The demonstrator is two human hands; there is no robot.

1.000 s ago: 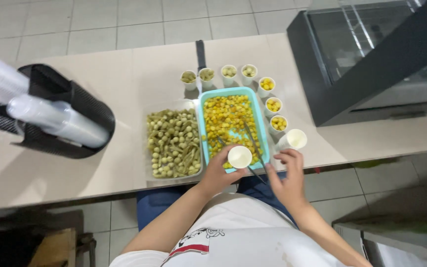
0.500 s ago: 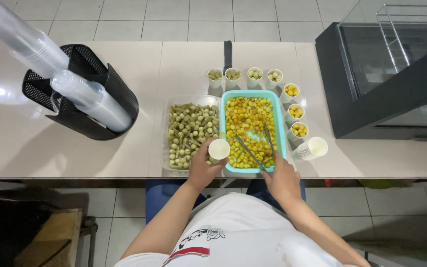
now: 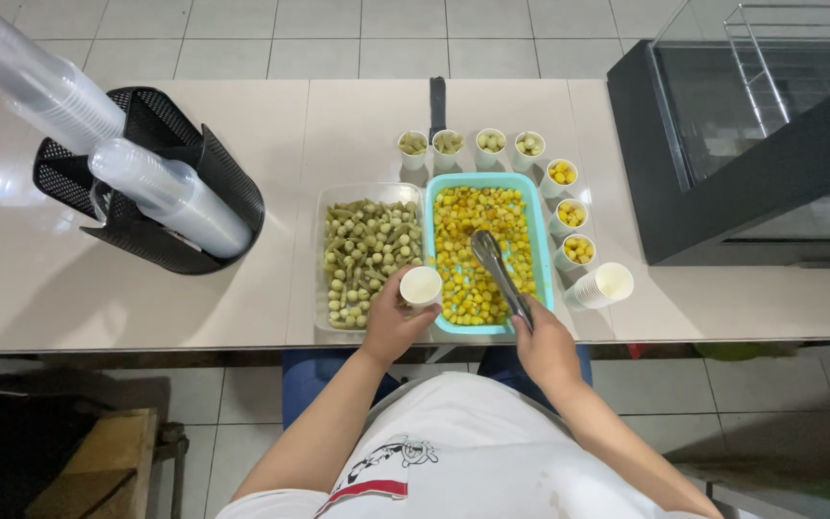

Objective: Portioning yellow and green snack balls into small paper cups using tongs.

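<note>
Left hand (image 3: 391, 322) fingers wrap a white paper cup (image 3: 422, 285); right hand (image 3: 545, 341) grips metal tongs (image 3: 498, 265) over the turquoise tray (image 3: 539, 252).

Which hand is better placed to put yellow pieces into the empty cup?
Probably the right hand: it holds the metal tongs, whose tips already lie in the yellow pieces of the teal tray. The left hand holds the empty cup beside it.

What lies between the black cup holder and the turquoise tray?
In the head view, a clear tray of green pieces lies between the black cup holder and the turquoise tray.
</note>
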